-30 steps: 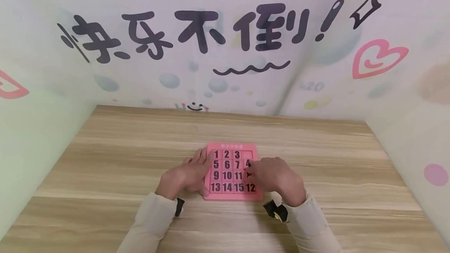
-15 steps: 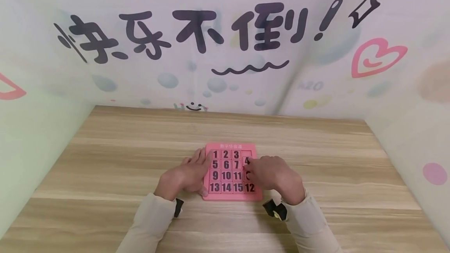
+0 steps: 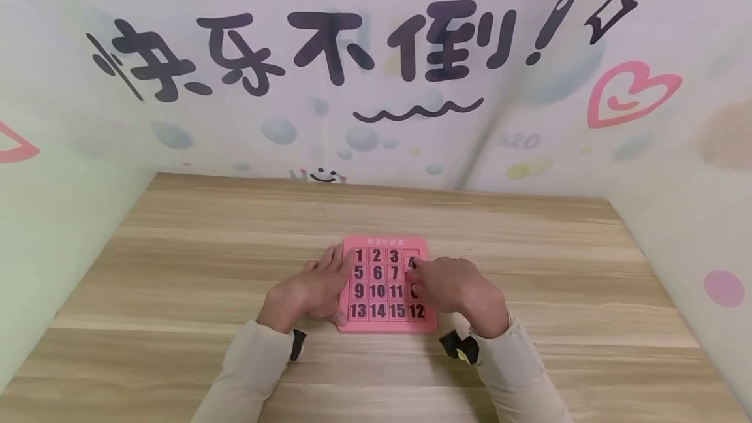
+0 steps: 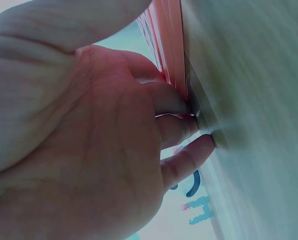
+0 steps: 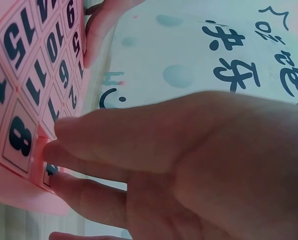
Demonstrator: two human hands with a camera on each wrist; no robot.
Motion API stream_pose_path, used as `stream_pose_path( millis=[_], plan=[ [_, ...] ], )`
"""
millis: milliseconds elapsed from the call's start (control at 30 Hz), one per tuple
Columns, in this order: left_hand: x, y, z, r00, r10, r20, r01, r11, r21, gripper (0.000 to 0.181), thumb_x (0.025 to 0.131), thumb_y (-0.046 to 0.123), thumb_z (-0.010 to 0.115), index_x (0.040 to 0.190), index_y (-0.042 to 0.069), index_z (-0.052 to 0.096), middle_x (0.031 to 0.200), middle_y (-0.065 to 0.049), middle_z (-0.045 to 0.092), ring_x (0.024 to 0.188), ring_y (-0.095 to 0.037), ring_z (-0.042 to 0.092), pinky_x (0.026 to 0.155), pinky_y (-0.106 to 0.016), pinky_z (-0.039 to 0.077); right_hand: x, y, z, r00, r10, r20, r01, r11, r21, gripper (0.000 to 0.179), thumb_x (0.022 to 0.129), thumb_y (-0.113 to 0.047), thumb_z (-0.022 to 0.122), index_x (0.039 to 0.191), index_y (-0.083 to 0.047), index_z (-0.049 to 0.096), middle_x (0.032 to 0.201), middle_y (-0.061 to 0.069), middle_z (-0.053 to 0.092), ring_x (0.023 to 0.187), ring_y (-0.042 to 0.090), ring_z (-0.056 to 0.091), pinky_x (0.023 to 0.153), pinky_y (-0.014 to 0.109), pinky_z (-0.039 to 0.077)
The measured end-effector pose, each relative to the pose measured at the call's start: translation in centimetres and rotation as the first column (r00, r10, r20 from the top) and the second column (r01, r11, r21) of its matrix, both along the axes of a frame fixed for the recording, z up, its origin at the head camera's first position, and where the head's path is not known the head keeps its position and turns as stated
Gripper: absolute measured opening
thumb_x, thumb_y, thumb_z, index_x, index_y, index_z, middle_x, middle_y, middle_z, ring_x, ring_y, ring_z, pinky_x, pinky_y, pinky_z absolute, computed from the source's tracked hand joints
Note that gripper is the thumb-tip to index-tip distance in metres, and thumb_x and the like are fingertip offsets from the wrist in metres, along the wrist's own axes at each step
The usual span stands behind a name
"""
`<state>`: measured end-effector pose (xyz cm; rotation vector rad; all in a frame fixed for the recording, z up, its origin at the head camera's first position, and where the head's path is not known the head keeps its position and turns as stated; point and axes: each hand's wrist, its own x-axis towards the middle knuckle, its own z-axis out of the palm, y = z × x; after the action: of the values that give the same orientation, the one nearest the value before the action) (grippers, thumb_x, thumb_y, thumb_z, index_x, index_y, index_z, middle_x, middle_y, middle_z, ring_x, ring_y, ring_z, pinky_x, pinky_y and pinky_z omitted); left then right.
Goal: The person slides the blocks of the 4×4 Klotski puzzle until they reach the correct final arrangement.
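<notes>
A pink number slide puzzle (image 3: 384, 327) lies flat on the table, its numbered tiles facing up. The left hand (image 3: 314, 289) rests along the puzzle's left edge, and in the left wrist view its outer fingertips (image 4: 206, 142) reach down to the tabletop. Fingertips of the right hand (image 3: 455, 286) press on the 4 tile (image 3: 412, 262) in the right column, which sits partway into the top right space. A gap shows between the 4 tile and the 8 tile (image 5: 20, 135) in the right wrist view. Part of the 8 tile is hidden from the head view by the right hand.
The puzzle rests on a wood-grain table (image 3: 205, 247). A white printed cloth backdrop (image 3: 317, 136) with large black characters stands behind it, and pale walls rise at both sides. Dark wrist mounts (image 3: 459, 347) sit under the sleeves.
The 4 tile has slid upward, away from the 8 tile, with the right fingertips moving along on it. The left hand keeps its place on the puzzle's edge.
</notes>
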<state>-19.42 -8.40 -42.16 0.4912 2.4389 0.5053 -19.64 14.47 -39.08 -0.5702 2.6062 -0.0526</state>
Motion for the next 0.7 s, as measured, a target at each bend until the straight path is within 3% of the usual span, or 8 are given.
stream_pose_path(
  millis=[100, 167, 400, 533, 633, 700],
  plan=[
    [-0.02, 0.06, -0.06, 1.0, -0.002, 0.001, 0.002, 1.0, -0.003, 0.113, 0.077, 0.025, 0.081, 0.158, 0.001, 0.006, 0.165, -0.021, -0.006, 0.153, -0.035, -0.007, 0.124, -0.051, 0.005, -0.13, 0.09, -0.18, 1.0, 0.0, -0.003, 0.0, 1.0, -0.017, 0.015, 0.102, -0.022, 0.052, 0.099, -0.015, 0.065, 0.084, 0.006, 0.058, 0.066, 0.019, 0.045, 0.064, 0.037, 0.044],
    [-0.04, 0.08, -0.03, 1.0, -0.005, -0.002, 0.005, 1.0, -0.01, 0.113, 0.077, 0.025, 0.081, 0.158, 0.001, 0.007, 0.165, -0.021, -0.006, 0.153, -0.035, -0.007, 0.124, -0.051, 0.006, -0.26, 0.12, -0.29, 1.0, 0.001, -0.009, -0.001, 1.0, -0.022, 0.013, 0.102, -0.022, 0.053, 0.093, -0.016, 0.059, 0.075, 0.003, 0.048, 0.066, 0.018, 0.044, 0.063, 0.036, 0.042],
    [-0.12, 0.11, -0.07, 1.0, -0.006, -0.006, 0.006, 1.0, -0.016, 0.112, 0.078, 0.025, 0.081, 0.158, 0.0, 0.007, 0.165, -0.021, -0.005, 0.153, -0.035, -0.007, 0.125, -0.05, 0.006, -0.63, 0.31, -0.68, 0.999, -0.019, -0.026, 0.018, 0.998, -0.052, 0.013, 0.103, -0.024, 0.051, 0.099, -0.013, 0.057, 0.07, 0.003, 0.046, 0.067, 0.019, 0.047, 0.064, 0.038, 0.044],
    [-0.14, 0.04, -0.1, 1.0, -0.006, -0.01, 0.006, 1.0, -0.018, 0.113, 0.077, 0.026, 0.081, 0.158, 0.0, 0.007, 0.165, -0.021, -0.006, 0.153, -0.035, -0.007, 0.125, -0.05, 0.006, -0.79, 0.39, -0.9, 0.999, -0.007, -0.035, 0.005, 0.998, -0.055, 0.021, 0.104, -0.025, 0.049, 0.113, -0.011, 0.062, 0.083, 0.007, 0.058, 0.075, 0.021, 0.053, 0.073, 0.044, 0.051],
    [-0.2, 0.05, -0.19, 1.0, -0.006, -0.011, 0.006, 1.0, -0.017, 0.114, 0.076, 0.027, 0.081, 0.158, 0.0, 0.007, 0.165, -0.021, -0.006, 0.153, -0.034, -0.007, 0.124, -0.051, 0.006, -0.82, 0.46, -0.93, 0.999, -0.002, -0.033, 0.0, 0.999, -0.052, 0.031, 0.104, -0.025, 0.049, 0.129, -0.011, 0.062, 0.102, 0.01, 0.065, 0.083, 0.022, 0.057, 0.082, 0.047, 0.053],
    [-0.22, 0.1, -0.25, 1.0, -0.005, -0.009, 0.005, 1.0, -0.013, 0.114, 0.076, 0.027, 0.081, 0.158, 0.0, 0.007, 0.165, -0.02, -0.006, 0.153, -0.034, -0.007, 0.124, -0.051, 0.006, -0.81, 0.63, -0.89, 1.0, 0.003, -0.03, -0.004, 0.999, -0.053, 0.034, 0.104, -0.026, 0.049, 0.131, -0.01, 0.061, 0.111, 0.013, 0.067, 0.088, 0.024, 0.06, 0.084, 0.047, 0.053]
  ],
)
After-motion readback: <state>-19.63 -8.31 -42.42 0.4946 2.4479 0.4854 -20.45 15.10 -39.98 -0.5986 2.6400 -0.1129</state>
